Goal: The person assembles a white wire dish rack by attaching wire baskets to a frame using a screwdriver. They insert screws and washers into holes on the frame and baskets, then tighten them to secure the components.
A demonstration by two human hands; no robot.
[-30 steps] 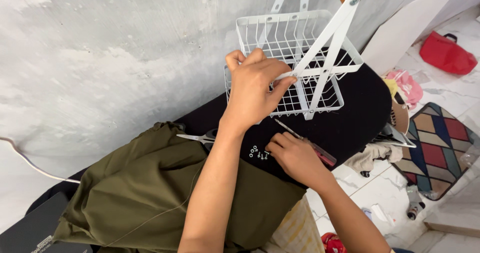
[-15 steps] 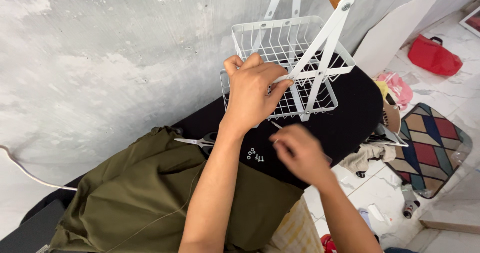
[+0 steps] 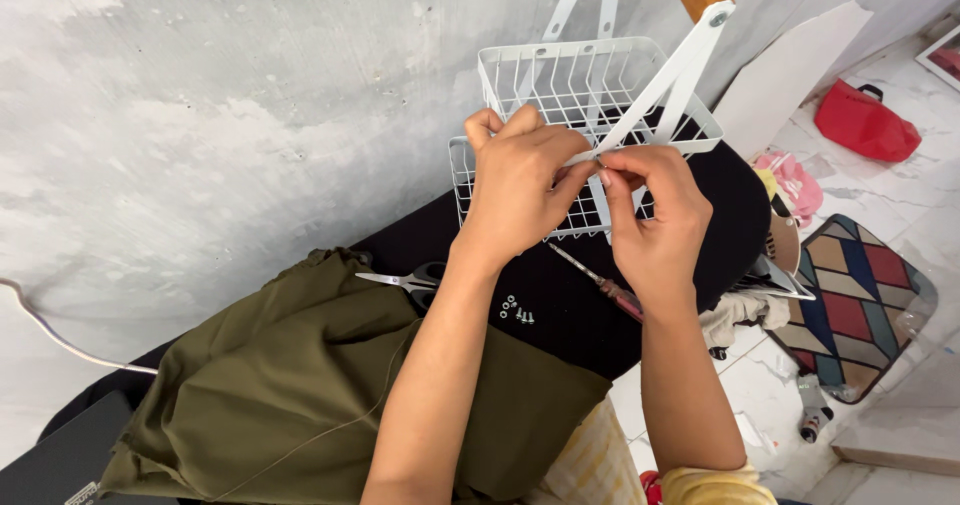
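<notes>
Together, left hand and right hand pinched on white wire basket.

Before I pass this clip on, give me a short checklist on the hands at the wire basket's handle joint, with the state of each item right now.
1. Left hand steadies the white wire basket at its rim: ok.
2. Right hand pinches at the handle strut joint: ok.
3. Small fastener between the fingertips: cannot tell, hidden by fingers.
4. Spare nuts and screws lie grouped on the black surface, within reach: ok.
5. Screwdriver lies beside the right wrist, unheld: ok.
6. Scissors lie with blades shut near the olive cloth, clear of both arms: ok.
</notes>
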